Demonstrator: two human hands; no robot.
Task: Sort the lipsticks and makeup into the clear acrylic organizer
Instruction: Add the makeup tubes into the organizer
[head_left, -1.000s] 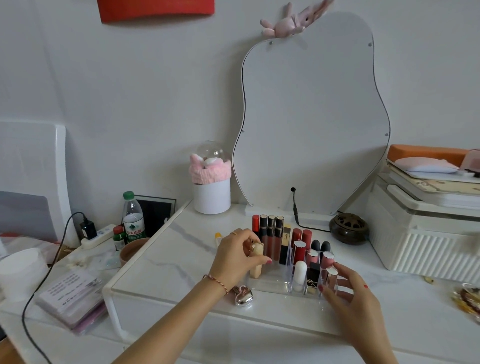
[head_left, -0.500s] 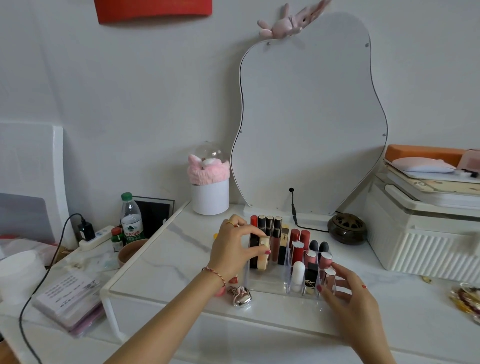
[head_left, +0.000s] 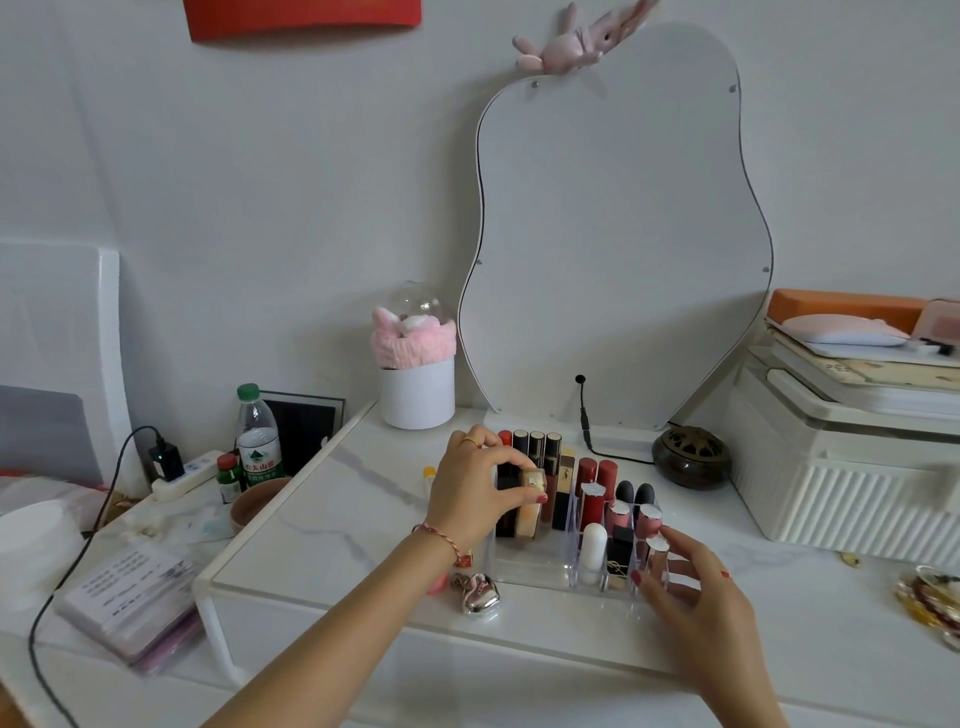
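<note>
Left hand: the left hand (head_left: 470, 488) was curled over the left part of the organizer, its grip closed on the gold cap of a beige bottle (head_left: 531, 503) — thumb and fingertips pinching the top.
Beige bottle: it stood upright in the wide left compartment, beside a row of dark tall tubes (head_left: 536, 457) at the back.
Right hand: the right hand (head_left: 698, 592) rested at the front right corner of the organizer, fingers bent loosely against the clear wall; a silver-capped tube (head_left: 655, 561) stood just beside the fingertips, and whether the grip actually held it could not be told.
Organizer: the clear acrylic organizer (head_left: 540, 569) sat on the white marbled surface (head_left: 332, 519) in front of a wavy mirror (head_left: 618, 234).
Right compartments: red lipsticks (head_left: 596, 473), two black-capped tubes (head_left: 634, 493), pink tubes (head_left: 618, 519), a white stick (head_left: 593, 548) and a black lipstick (head_left: 620, 551) stood upright in small cells.
Loose items: a shiny heart-shaped case (head_left: 480, 595) lay on the surface just in front of the organizer's left corner — near the left wrist.
Surroundings: a white pot with a pink headband (head_left: 414, 374) stood left of the mirror, a dark round burner (head_left: 692, 457) to its right, and a water bottle (head_left: 257, 436) on the lower ledge at left.
</note>
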